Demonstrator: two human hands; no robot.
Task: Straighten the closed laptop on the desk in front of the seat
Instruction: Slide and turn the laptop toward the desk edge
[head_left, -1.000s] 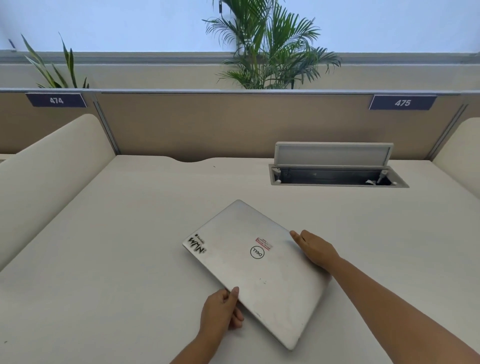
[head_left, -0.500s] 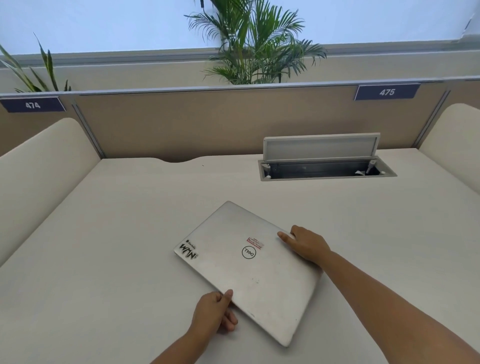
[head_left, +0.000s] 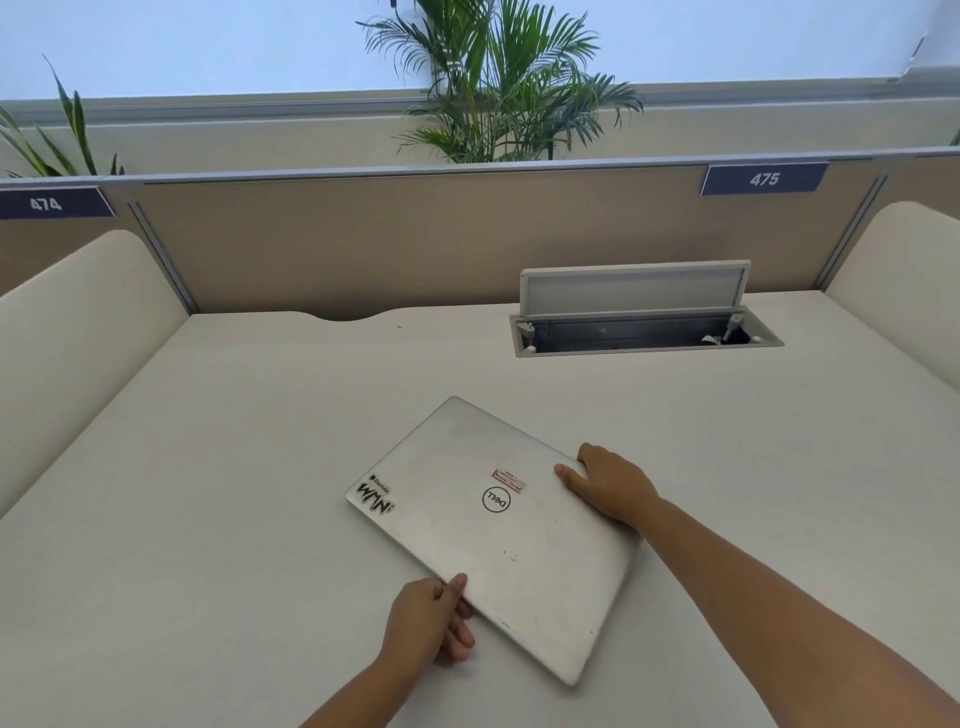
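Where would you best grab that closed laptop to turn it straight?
At its two long edges, one hand from each side. The laptop is a thin flat slab lying skewed on the desk, so only its edges offer a hold. The left hand pinches the near edge, the right hand holds the far one, probably well placed to swivel it.

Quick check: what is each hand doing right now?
Left hand: grips the closed Dell laptop at its near edge, thumb on the lid.
Right hand: grips the laptop's far right edge.
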